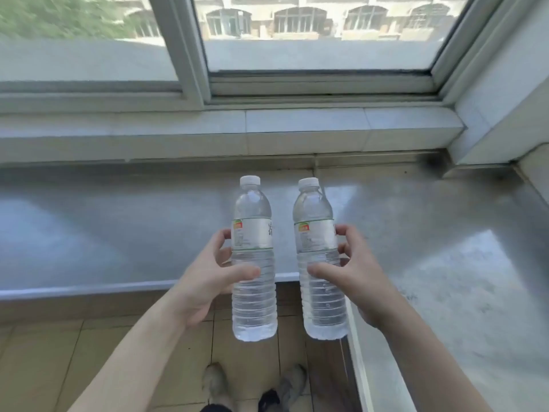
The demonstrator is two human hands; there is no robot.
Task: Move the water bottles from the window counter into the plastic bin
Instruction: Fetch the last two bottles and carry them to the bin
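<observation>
Two water bottles carried upright, one per hand, in front of the window bench (118, 221). The left hand (205, 281) wraps the left bottle (254, 263) at mid-body, thumb across the front just below the label and fingertips behind; the right hand (356, 275) holds the right bottle (319, 263) in mirror fashion. Both bottles hang clear of the bench, their bases over its front edge and the tiled floor (89, 352), so they appear already lifted for transport. The mid-body grasp probably keeps each bottle balanced and its cap uppermost. The bottles are clear thin plastic with horizontal ribs on the lower half, smooth rounded shoulders, white screw caps and pale wrap labels; both look full. The bench is brushed metal, dull and reflective, below a tiled sill. The plastic bin is not in view.
</observation>
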